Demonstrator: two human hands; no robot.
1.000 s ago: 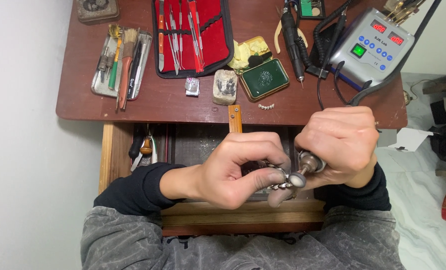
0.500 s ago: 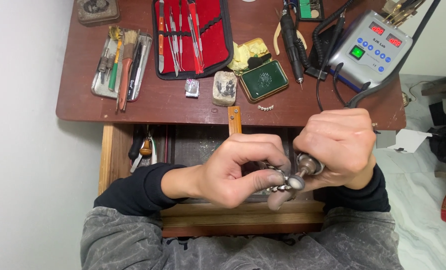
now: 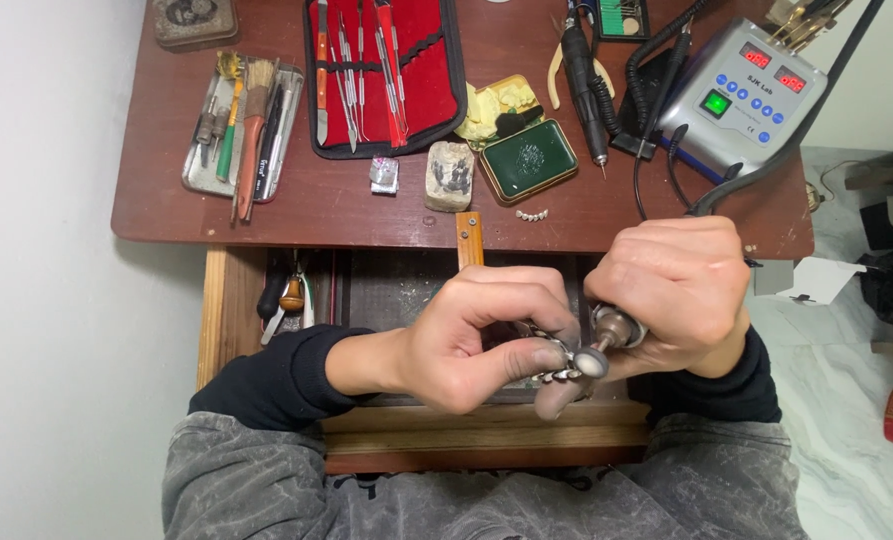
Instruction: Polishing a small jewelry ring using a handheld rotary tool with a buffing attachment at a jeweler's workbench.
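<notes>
My left hand point(image 3: 481, 335) pinches a small silvery metal framework point(image 3: 556, 362) between thumb and fingertips, over an open drawer. My right hand point(image 3: 681, 285) is closed around a rotary handpiece point(image 3: 616, 330) whose round grey wheel tip point(image 3: 592, 362) touches the metal piece. The handpiece's black cable point(image 3: 766, 165) runs up to the right. Both hands meet just below the desk's front edge, with the fingers hiding most of the metal piece.
On the brown desk point(image 3: 296, 205) lie a metal tray of brushes point(image 3: 236, 125), a red tool pouch point(image 3: 386, 70), a green-lidded tin point(image 3: 526, 160), a grey block point(image 3: 449, 175), a second handpiece point(image 3: 584, 80), tiny teeth point(image 3: 532, 214) and a grey control box point(image 3: 741, 95). A wooden peg point(image 3: 469, 238) juts from the edge.
</notes>
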